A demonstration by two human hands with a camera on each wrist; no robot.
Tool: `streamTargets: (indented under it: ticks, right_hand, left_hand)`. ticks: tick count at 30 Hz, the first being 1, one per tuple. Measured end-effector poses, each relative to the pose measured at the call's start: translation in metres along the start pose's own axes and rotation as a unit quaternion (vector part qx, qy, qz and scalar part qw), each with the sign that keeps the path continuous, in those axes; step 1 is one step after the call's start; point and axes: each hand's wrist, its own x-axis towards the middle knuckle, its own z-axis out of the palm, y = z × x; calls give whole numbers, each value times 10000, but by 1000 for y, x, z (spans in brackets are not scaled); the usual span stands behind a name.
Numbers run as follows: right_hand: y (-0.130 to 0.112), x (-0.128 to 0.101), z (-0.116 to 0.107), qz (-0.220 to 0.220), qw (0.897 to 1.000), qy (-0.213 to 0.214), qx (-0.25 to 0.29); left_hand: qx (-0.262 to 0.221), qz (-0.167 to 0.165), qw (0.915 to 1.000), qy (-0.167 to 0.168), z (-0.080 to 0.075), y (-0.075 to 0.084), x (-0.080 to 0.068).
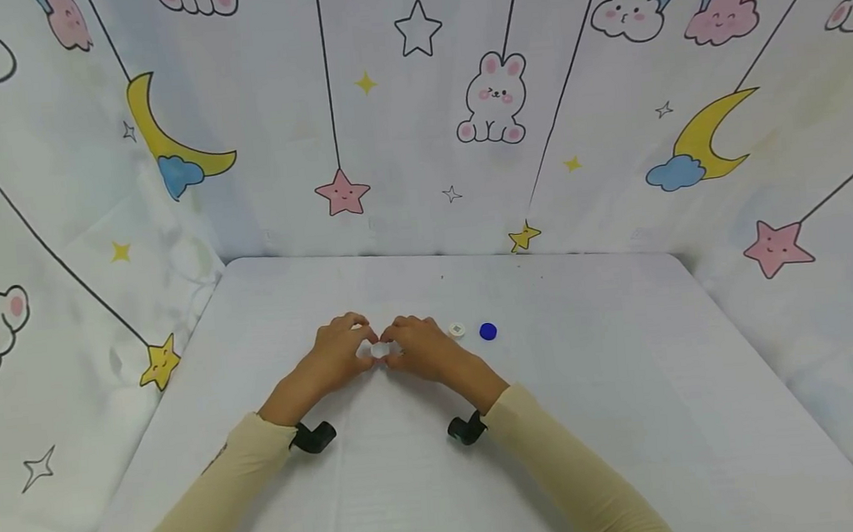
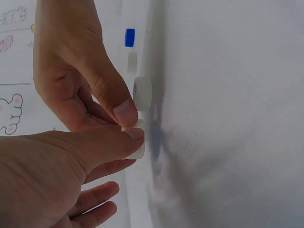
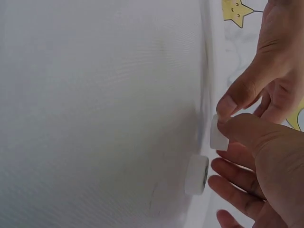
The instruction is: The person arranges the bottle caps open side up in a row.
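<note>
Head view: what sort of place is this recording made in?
Likely a small tabletop recording booth: a white table enclosed on three sides by a cartoon-print curtain of bunnies, moons and stars. Both hands pinch a small white cap.

Both thumbs meet on a small white cap (image 2: pixel 137 142), the left hand (image 2: pixel 52 180) coming in from the bottom and the right hand (image 2: pixel 76 71) from the top, pinching it just off the white table (image 2: pixel 228 114). Right past it there's another white cap (image 2: pixel 142 93) sitting on the table. Further back you can see a pale little cap (image 2: pixel 132 62) and then a blue cap (image 2: pixel 129 37), all kind of in a row.
</note>
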Motion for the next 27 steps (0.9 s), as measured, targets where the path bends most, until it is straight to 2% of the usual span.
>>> streamTargets:
  ticks: [9, 27]
  right_hand:
    - [-2, 3, 7, 45, 9997, -27, -244]
    - [-7, -1, 6, 18, 9991, -15, -422]
  left_hand:
    - [111, 108, 9999, 55, 4, -3, -2]
    - [42, -177, 9996, -204, 4, 0, -4]
